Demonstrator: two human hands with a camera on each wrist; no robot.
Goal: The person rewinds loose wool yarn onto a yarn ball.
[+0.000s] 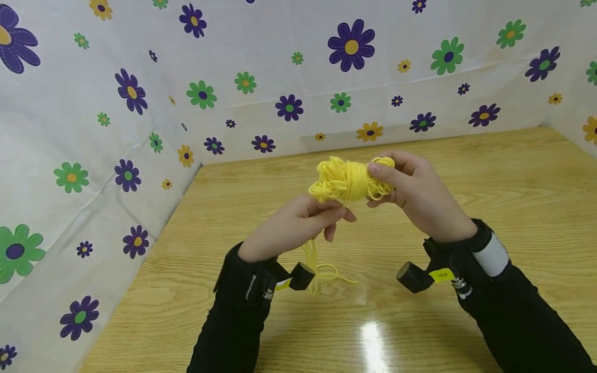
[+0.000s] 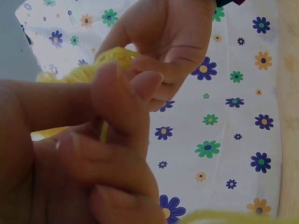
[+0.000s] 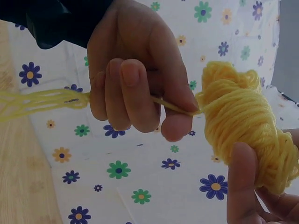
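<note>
A bundle of yellow yarn (image 1: 352, 180), wound tightly round its middle with loose loops at both ends, is held up over the table. My right hand (image 1: 417, 194) grips its right end between thumb and fingers. Just below the bundle's left end is my left hand (image 1: 300, 223). In the right wrist view, the left thumb and index finger pinch a single strand (image 3: 175, 108) that runs from the bundle. Several looped strands (image 3: 44, 103) come out of the other side of that hand. Their lower loops and a loose tail (image 1: 328, 274) hang down by the tabletop in the head view.
A wooden table (image 1: 466, 171) spreads beneath both hands. White cloth (image 1: 261, 46) printed with purple, green and orange flowers stands behind it and along the left side. Each wrist wears a black strap with a small camera mount (image 1: 415, 277). Light glares off the near tabletop.
</note>
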